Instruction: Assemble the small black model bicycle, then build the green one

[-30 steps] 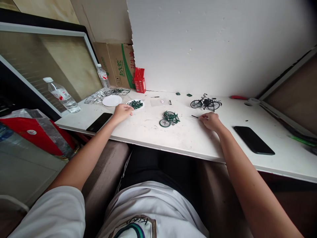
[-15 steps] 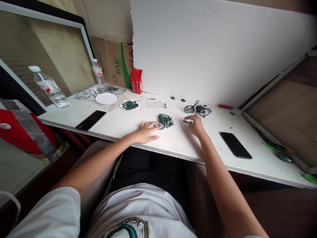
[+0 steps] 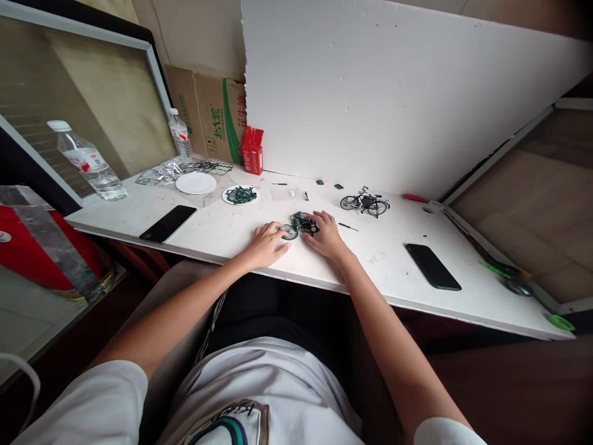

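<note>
A small heap of dark green model bicycle parts [image 3: 302, 221] lies on the white table between my hands. A spoked wheel [image 3: 290, 232] sticks out on its left side. My left hand [image 3: 267, 245] rests on the table with thumb and fingers apart, its fingertips at the wheel's edge. Over the right side of the heap is my right hand [image 3: 327, 235], fingers bent and spread from the thumb, touching the parts. A thin dark screwdriver [image 3: 348, 227] lies just right of it. Behind stands a black model bicycle [image 3: 365, 202].
More green parts lie on a small white plate [image 3: 241, 194]; a white plate [image 3: 195, 183] is beside it. Phones lie at left [image 3: 168, 224] and right [image 3: 433, 267]. Bottles [image 3: 90, 162], a red box [image 3: 252, 151] and a carton [image 3: 213, 117] stand at the back left.
My right hand has moved left from beside the screwdriver to the green parts. The screwdriver now lies uncovered on the table. My left hand has stayed by the heap.
</note>
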`<control>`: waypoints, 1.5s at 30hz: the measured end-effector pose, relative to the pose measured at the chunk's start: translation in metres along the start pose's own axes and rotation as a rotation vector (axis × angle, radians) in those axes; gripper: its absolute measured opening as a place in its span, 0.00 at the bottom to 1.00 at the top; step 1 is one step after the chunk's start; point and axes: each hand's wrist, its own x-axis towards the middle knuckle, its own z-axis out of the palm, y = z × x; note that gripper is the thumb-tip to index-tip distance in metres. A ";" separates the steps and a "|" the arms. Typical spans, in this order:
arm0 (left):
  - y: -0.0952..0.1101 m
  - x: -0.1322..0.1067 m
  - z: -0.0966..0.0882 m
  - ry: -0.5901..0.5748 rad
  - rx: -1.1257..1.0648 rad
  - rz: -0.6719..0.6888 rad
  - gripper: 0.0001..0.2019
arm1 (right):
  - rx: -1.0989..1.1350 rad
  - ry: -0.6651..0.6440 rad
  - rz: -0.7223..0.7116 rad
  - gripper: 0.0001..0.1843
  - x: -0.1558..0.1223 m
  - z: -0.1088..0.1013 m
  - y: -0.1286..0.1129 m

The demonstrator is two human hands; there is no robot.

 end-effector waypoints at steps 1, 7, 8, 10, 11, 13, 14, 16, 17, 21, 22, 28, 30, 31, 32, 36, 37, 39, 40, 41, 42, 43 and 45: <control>0.000 0.000 0.001 0.016 0.021 -0.027 0.17 | -0.005 0.014 0.004 0.34 -0.001 0.000 0.002; 0.003 -0.001 0.002 0.075 0.092 -0.147 0.17 | 0.069 -0.011 0.001 0.35 0.000 0.011 0.004; 0.003 0.000 0.002 0.081 0.098 -0.151 0.17 | 0.083 -0.002 0.001 0.35 0.001 0.013 0.003; 0.003 0.000 0.002 0.088 0.109 -0.157 0.17 | 0.121 0.024 0.015 0.34 0.001 0.015 0.002; 0.002 0.000 0.002 0.091 0.111 -0.160 0.17 | 0.145 0.036 0.027 0.34 0.001 0.016 0.002; 0.002 0.000 0.003 0.093 0.112 -0.163 0.17 | 0.191 0.058 0.051 0.35 0.001 0.016 0.002; 0.002 0.000 0.003 0.095 0.112 -0.162 0.17 | 0.207 0.069 0.059 0.36 0.001 0.015 0.002; 0.002 0.000 0.003 0.099 0.116 -0.152 0.17 | 0.225 0.088 0.054 0.39 0.001 0.014 0.001; 0.002 0.000 0.003 0.100 0.120 -0.147 0.17 | 0.230 0.096 0.044 0.40 0.001 0.013 0.001; 0.000 -0.001 0.005 0.090 0.133 -0.140 0.17 | 0.298 0.130 -0.017 0.41 0.002 0.009 -0.004; 0.000 -0.001 0.005 0.085 0.135 -0.139 0.17 | 0.320 0.133 -0.029 0.40 0.003 0.008 -0.006; 0.000 0.000 0.005 0.054 0.137 -0.148 0.18 | 0.381 0.187 -0.065 0.38 0.006 0.005 -0.016; 0.000 0.001 0.004 0.047 0.137 -0.149 0.18 | 0.380 0.219 -0.084 0.39 0.007 0.005 -0.018; 0.000 0.001 0.004 0.043 0.138 -0.148 0.18 | 0.382 0.232 -0.093 0.38 0.008 0.005 -0.018; 0.000 0.002 0.005 0.040 0.139 -0.146 0.18 | 0.388 0.243 -0.099 0.38 0.008 0.005 -0.018; -0.002 0.003 0.007 0.036 0.142 -0.131 0.19 | 0.419 0.290 -0.101 0.23 0.012 0.005 -0.019; -0.002 0.004 0.007 0.036 0.140 -0.127 0.19 | 0.420 0.314 -0.093 0.18 0.012 0.005 -0.019; -0.002 0.004 0.008 0.035 0.135 -0.120 0.18 | 0.411 0.375 -0.072 0.09 0.014 0.004 -0.019; -0.002 0.004 0.008 0.034 0.136 -0.120 0.18 | 0.405 0.398 -0.061 0.06 0.015 0.004 -0.019; -0.002 0.004 0.008 0.033 0.138 -0.122 0.18 | 0.400 0.407 -0.050 0.04 0.015 0.004 -0.019; -0.001 0.004 0.007 0.030 0.141 -0.124 0.18 | 0.399 0.402 -0.039 0.03 0.015 0.005 -0.019; -0.001 0.004 0.007 0.027 0.143 -0.127 0.19 | 0.398 0.388 -0.030 0.04 0.015 0.005 -0.019; 0.000 0.004 0.006 0.025 0.143 -0.128 0.19 | 0.401 0.347 -0.014 0.06 0.014 0.006 -0.019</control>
